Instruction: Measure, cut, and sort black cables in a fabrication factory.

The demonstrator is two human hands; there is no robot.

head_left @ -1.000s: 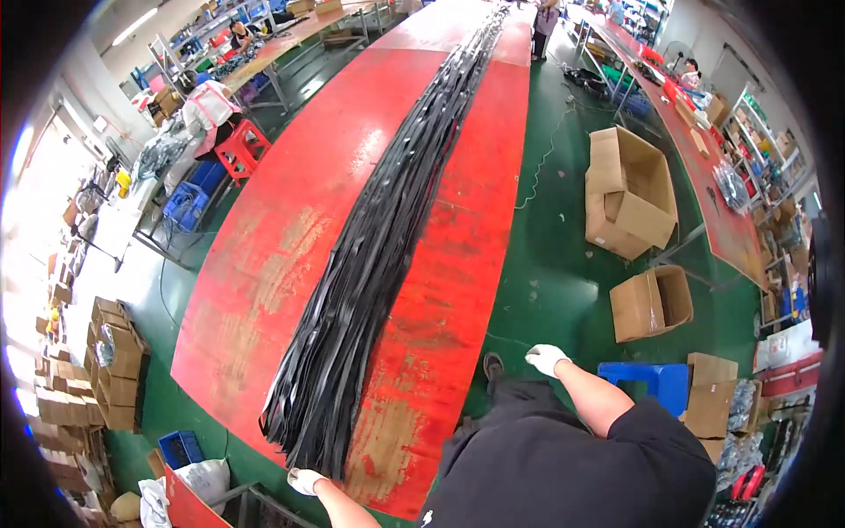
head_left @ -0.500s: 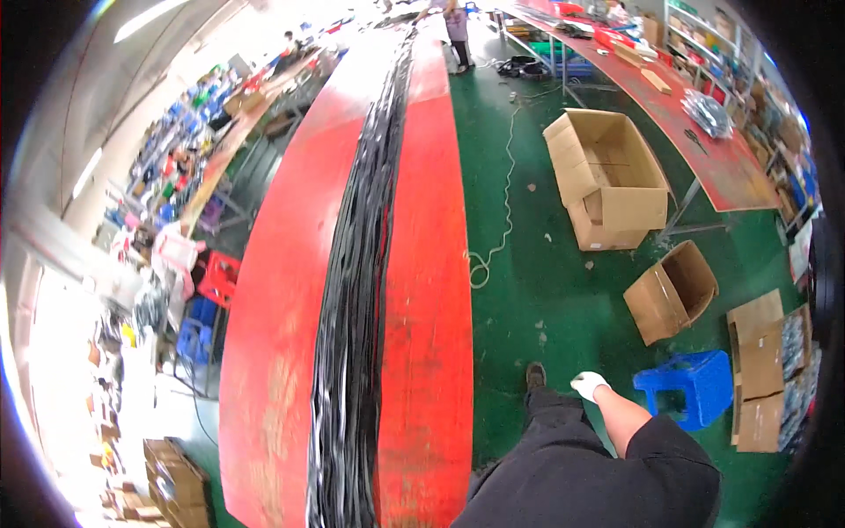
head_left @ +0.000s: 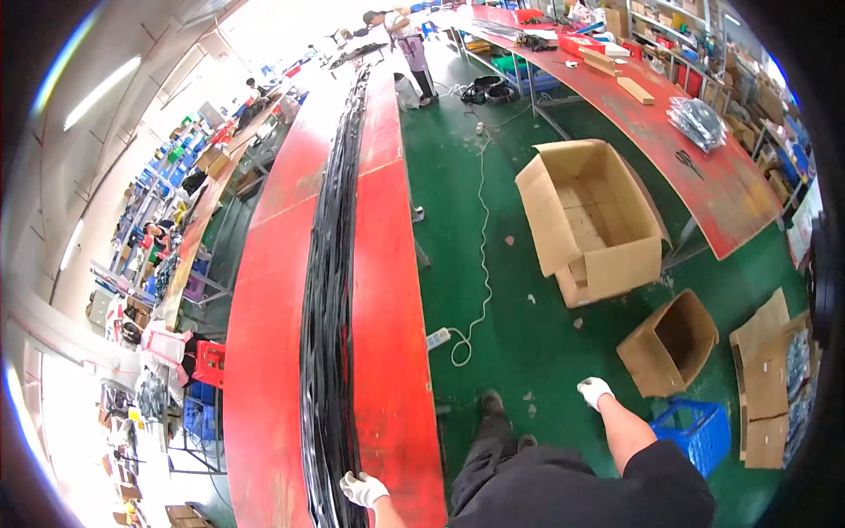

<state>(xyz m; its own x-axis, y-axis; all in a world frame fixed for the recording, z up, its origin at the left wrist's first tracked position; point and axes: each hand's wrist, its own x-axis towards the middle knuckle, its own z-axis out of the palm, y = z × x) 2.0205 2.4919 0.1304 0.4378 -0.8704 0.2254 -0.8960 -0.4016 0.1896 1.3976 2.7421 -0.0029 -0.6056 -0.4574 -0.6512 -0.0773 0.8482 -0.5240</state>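
Observation:
A long bundle of black flat strips (head_left: 327, 264) runs lengthwise down the middle of a red-topped table (head_left: 396, 370). My left hand (head_left: 363, 489), in a white glove, is at the right edge of the bundle near its close end. Its fingers are partly spread over the strips, and no strip shows lifted in them; whether they touch is hard to tell. My right hand (head_left: 595, 392), also white-gloved, hangs out over the green floor to the right of the table. Its fingers are loosely curled in, with nothing visible in them.
An open cardboard box (head_left: 590, 220) and a smaller one (head_left: 671, 343) stand right of the table, near a blue plastic stool (head_left: 695, 436). A white cable with a power strip (head_left: 437, 338) lies beside the table. Another person (head_left: 409, 53) stands at its far end.
My left hand has come into view over the strips. The view has shifted, with the table now further left and the boxes lower. The right hand remains out at my side.

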